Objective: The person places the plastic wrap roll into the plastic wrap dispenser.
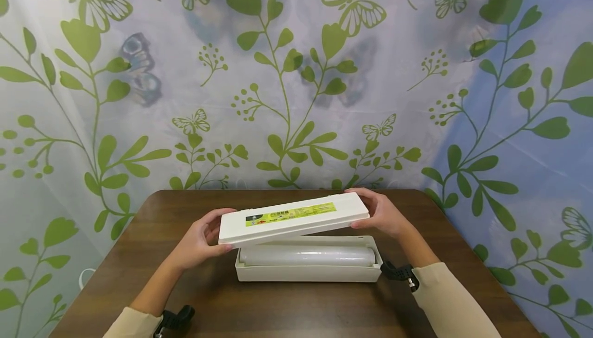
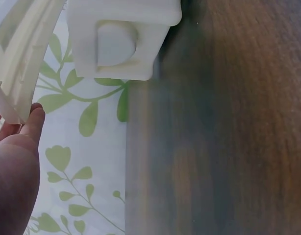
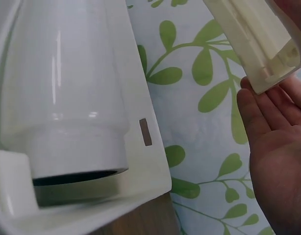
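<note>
A white lid [image 1: 292, 223] with a yellow-green label is held up between both hands, tilted so its right end is higher. My left hand [image 1: 198, 241] grips the left end, and my right hand [image 1: 383, 215] grips the right end. Below it, apart from the lid, an uncovered white box [image 1: 308, 274] stands on the table with a roll of cling film [image 1: 310, 255] lying in it. The right wrist view shows the roll's hollow end [image 3: 79, 147] and the underside of the lid [image 3: 261, 46]. In the left wrist view the box's end wall [image 2: 123, 44] appears.
The brown wooden table [image 1: 208, 307] extends around the box. Behind it hangs a pale curtain [image 1: 296, 96] with green leaves and butterflies. Each wrist wears a black strap [image 1: 396, 271].
</note>
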The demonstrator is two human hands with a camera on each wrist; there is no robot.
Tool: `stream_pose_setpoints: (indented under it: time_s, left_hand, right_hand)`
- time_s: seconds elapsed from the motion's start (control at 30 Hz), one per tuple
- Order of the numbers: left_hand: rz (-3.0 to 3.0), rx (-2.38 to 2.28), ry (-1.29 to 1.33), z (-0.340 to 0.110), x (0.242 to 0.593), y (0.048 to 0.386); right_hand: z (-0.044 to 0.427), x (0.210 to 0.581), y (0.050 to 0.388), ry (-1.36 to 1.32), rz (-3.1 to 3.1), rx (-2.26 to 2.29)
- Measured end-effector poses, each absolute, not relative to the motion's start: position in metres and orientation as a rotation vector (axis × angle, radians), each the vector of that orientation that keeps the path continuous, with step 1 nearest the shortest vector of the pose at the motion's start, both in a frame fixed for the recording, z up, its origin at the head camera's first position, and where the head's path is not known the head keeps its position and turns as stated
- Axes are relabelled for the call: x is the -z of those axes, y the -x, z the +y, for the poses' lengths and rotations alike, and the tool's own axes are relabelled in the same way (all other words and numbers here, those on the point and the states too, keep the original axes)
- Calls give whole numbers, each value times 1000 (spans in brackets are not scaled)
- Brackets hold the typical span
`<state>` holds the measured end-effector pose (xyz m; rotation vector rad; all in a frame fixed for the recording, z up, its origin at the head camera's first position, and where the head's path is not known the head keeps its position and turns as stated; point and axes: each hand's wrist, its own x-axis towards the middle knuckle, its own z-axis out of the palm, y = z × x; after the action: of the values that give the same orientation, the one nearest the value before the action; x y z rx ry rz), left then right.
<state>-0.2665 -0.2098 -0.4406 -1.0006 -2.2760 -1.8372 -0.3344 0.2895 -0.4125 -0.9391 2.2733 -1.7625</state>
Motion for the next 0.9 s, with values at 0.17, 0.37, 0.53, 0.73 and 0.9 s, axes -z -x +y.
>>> stream_pose_setpoints:
  time_s: [0.17,0.37,0.53,0.73,0.9]
  left_hand:
    - [-2260,1862,1044,-207,439,269]
    - [-2310,1851,1021,-203,436,271]
    - [-2364,1799,988,-202,436,273]
    - [-2358,1793,989,-198,437,274]
    - [-2355,1794,995,-196,437,276]
  right_hand:
    - [293,415,329,926,2321,1773]
    - [298,415,320,910,2345,1784]
    - [303,418,310,877,2323,1824]
    - [306,426,298,886,2290,1846]
    - [310,433,292,921,2251,1847]
